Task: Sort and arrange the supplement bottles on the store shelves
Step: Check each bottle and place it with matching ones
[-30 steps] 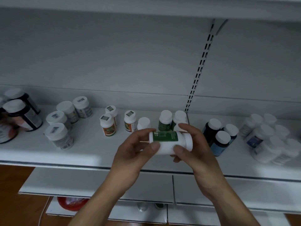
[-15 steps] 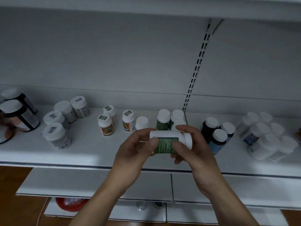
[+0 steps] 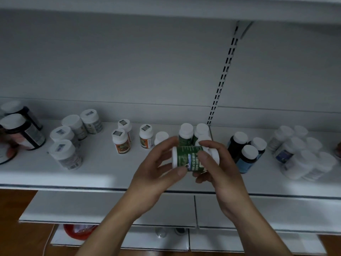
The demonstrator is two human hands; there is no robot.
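A white bottle with a green label (image 3: 186, 157) lies sideways in the air in front of the white shelf (image 3: 103, 170), its cap toward the right. My left hand (image 3: 156, 172) pinches its base end between thumb and fingers. My right hand (image 3: 219, 169) grips the cap end, thumb across the label. Just behind it on the shelf stand two more green-label bottles (image 3: 185, 134), partly hidden by my fingers.
Grey-label bottles (image 3: 64, 154) and dark jars (image 3: 22, 133) stand at the left, orange-label bottles (image 3: 120, 141) left of centre. Blue-label dark bottles (image 3: 247, 159) and a cluster of white bottles (image 3: 299, 156) fill the right. Lower shelves (image 3: 92, 206) jut out below; a slotted upright (image 3: 221, 80) splits the back panel.
The bottle has been rolled between my hands, so more of the green label and its printed front now faces me. Both hands stay in about the same place.
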